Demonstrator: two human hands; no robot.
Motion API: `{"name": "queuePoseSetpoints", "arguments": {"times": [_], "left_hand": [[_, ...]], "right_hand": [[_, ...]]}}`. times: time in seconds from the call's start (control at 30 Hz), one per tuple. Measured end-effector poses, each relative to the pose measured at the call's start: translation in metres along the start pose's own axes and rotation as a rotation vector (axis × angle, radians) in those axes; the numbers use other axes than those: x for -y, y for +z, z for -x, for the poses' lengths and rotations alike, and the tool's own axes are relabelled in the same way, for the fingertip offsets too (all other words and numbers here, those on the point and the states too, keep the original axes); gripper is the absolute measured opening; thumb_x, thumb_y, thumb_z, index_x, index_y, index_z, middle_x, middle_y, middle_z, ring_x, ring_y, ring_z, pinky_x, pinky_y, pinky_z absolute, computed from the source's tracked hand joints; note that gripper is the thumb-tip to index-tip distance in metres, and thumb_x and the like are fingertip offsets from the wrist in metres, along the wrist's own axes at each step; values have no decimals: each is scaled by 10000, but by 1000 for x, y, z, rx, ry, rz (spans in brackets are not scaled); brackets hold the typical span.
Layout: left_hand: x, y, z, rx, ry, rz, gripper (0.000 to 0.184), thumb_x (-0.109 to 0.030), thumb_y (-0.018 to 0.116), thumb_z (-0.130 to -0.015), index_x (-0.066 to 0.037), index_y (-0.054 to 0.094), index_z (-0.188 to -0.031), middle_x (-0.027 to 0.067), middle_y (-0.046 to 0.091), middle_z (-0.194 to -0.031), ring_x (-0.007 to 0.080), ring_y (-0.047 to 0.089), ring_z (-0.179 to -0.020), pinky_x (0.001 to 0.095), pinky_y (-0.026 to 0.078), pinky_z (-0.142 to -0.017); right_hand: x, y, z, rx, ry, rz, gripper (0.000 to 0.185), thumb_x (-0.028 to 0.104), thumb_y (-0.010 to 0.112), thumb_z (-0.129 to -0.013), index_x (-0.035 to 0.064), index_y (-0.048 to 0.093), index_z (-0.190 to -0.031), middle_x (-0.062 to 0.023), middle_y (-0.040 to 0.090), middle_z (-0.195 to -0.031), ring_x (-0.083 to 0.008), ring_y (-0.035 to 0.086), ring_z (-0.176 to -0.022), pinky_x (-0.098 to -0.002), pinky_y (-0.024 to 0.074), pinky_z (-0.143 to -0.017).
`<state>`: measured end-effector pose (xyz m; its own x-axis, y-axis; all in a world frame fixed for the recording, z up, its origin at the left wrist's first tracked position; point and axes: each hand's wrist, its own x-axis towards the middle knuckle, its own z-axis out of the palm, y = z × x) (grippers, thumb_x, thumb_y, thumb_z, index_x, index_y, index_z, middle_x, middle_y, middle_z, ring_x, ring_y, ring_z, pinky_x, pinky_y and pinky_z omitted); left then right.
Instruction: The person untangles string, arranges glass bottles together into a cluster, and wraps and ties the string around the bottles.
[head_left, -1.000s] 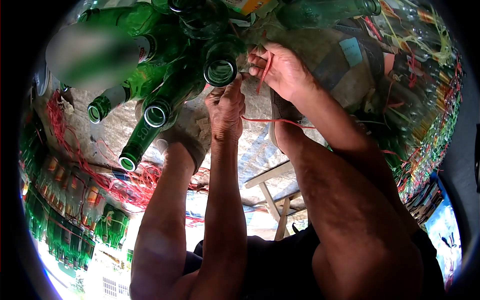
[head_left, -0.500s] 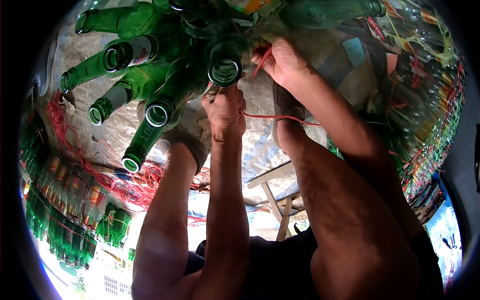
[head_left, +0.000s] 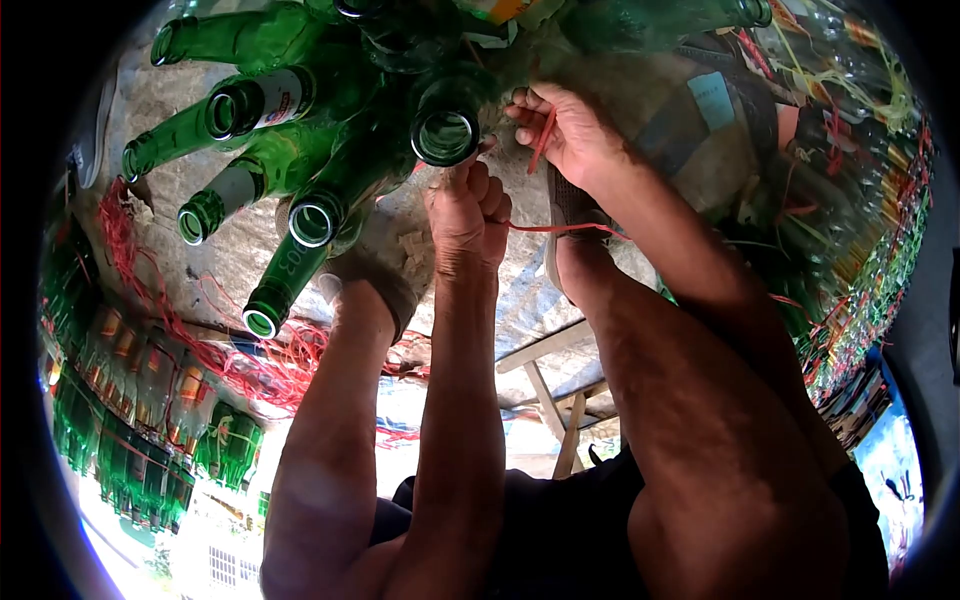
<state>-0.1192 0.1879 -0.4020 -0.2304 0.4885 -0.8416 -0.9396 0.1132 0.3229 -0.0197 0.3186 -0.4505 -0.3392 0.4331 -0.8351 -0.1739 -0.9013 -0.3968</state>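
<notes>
A bundle of green glass bottles point(head_left: 285, 100) lies in front of me with several necks pointing toward me. My left hand point(head_left: 468, 208) is closed on a red plastic string point(head_left: 570, 228), just below the mouth of the nearest bottle point(head_left: 445, 136). The string runs out of this fist to the right, passing behind my right forearm. To the right of that bottle, my right hand point(head_left: 572, 132) has curled fingers, with a red end of string held by the thumb and hanging down. The far side of the bundle is hidden.
A tangle of red string point(head_left: 270, 365) lies on the floor to the left. Stacked bottles point(head_left: 130, 470) stand at lower left, and more clear and green bottles point(head_left: 860, 200) line the right side. A wooden frame point(head_left: 545, 385) is behind my legs. Another green bottle point(head_left: 660, 25) lies at the top.
My left hand has shifted a little to the right. My right hand has drawn slightly right, away from the bundle, and its fingers have loosened somewhat. The bottles have barely moved.
</notes>
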Motion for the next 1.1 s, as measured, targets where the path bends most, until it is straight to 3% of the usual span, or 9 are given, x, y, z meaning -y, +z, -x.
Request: {"name": "queuePoseSetpoints", "arguments": {"times": [0.4,0.63,0.67,0.73,0.77,0.87,0.93,0.97,1.1], "left_hand": [[3,-6,-12,67,-61,-34,130,-230,610,-1060,-115,666,-1081,-104,284,-613,68,260,-520,258,272,-521],[4,4,-14,87,-203,231,180,-183,531,-1089,-148,679,-1184,-98,237,-630,65,190,-489,240,151,-413],[7,4,-14,117,-200,217,81,-198,523,-1083,-165,575,-1031,-93,243,-625,68,191,-488,244,156,-416],[9,3,-16,176,-194,186,376,-227,508,-1073,-198,367,-726,-84,253,-616,75,194,-487,251,166,-424],[9,2,-17,191,-245,273,380,-221,478,-1084,-188,358,-725,-74,264,-612,86,196,-477,253,165,-415],[10,-7,-22,352,-312,424,281,-217,476,-1091,-151,513,-820,-61,310,-624,83,208,-472,247,166,-409],[9,-4,-23,392,-297,449,146,-186,464,-1104,-118,591,-1080,-50,314,-647,77,199,-478,244,163,-411],[10,-4,-22,409,-290,463,210,-170,459,-1110,-102,631,-1210,-44,316,-659,73,194,-481,243,161,-411],[13,-1,-26,418,-267,476,187,-156,473,-1103,-87,611,-1208,-44,345,-673,72,210,-484,237,170,-418]], "right_hand": [[4,3,13,2,-33,63,189,202,710,-996,22,661,-1022,-107,723,-973,-181,659,-797,-328,512,-615],[10,6,19,29,-52,108,172,182,726,-973,26,655,-983,-95,702,-926,-112,528,-691,-281,438,-546],[9,6,21,28,-57,125,175,187,727,-973,27,655,-974,-91,701,-926,-107,521,-694,-274,431,-541],[7,8,25,12,-80,176,190,204,718,-979,25,666,-942,-77,694,-899,-99,515,-670,-264,420,-525],[7,9,26,6,-93,201,201,213,713,-982,24,671,-926,-71,691,-886,-95,513,-658,-259,414,-518],[8,6,32,85,-193,418,253,244,689,-994,14,684,-887,-40,657,-805,-87,506,-604,-253,397,-497],[6,6,30,57,-219,449,286,262,682,-998,9,683,-867,-19,612,-735,-88,497,-565,-259,390,-485],[3,5,30,43,-229,464,302,271,678,-1000,6,682,-857,-9,590,-700,-88,492,-545,-263,386,-479],[4,7,31,17,-220,540,320,289,681,-1001,5,667,-853,9,542,-643,-87,488,-524,-279,379,-462]]}}
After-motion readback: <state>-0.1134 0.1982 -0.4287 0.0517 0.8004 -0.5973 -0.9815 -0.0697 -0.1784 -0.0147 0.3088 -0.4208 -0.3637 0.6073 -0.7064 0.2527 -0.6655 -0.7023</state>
